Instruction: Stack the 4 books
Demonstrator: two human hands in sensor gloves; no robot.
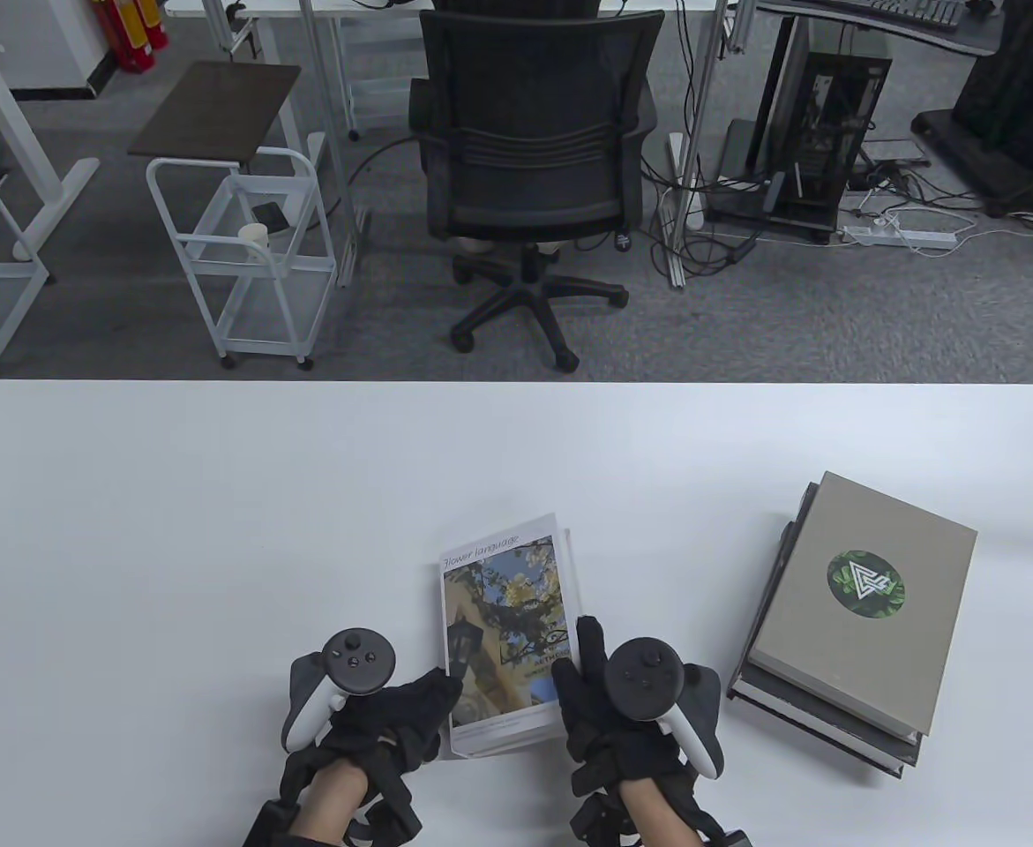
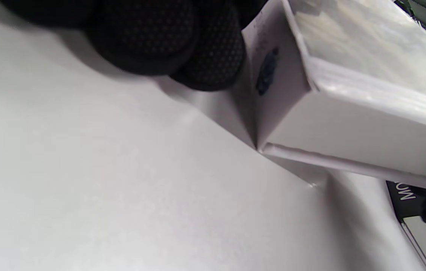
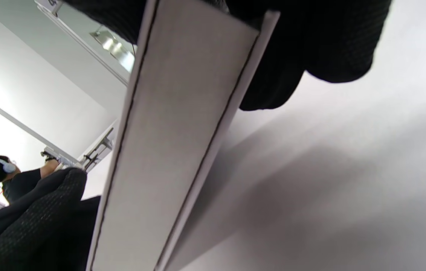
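Two hands grip the flower-cover book [image 1: 505, 631] at its near end, one on each long side. The left hand [image 1: 366, 706] presses its fingers [image 2: 213, 49] against the left edge; the right hand [image 1: 631, 706] holds the right edge with fingers [image 1: 588, 653] lying up the cover. In the right wrist view the fingers wrap the book's fore-edge [image 3: 175, 150], and a shadow on the bench beneath suggests that side is raised off the surface. In the left wrist view one lower corner touches the bench [image 1: 216, 494]. The book is therefore judged tilted, in a two-handed grip, not yet carried.

Reference landmark: the grey-cover stack [image 1: 864, 609].
- The stack lies to the right of the held book, well apart from it, with bare bench between.
- It shows a grey top book over darker books; the exact count below cannot be told from these views.
- The held book's long axis runs away from the person, roughly parallel to the stack's long axis but turned slightly.
- The right hand is the nearer hand to the stack.

Judged next move: lift, carry right, square up, lower onto the grey cover. Nothing stands in that path. The office chair [image 1: 534, 150] and white trolley [image 1: 243, 256] stand beyond the bench's far edge, clear of the work.
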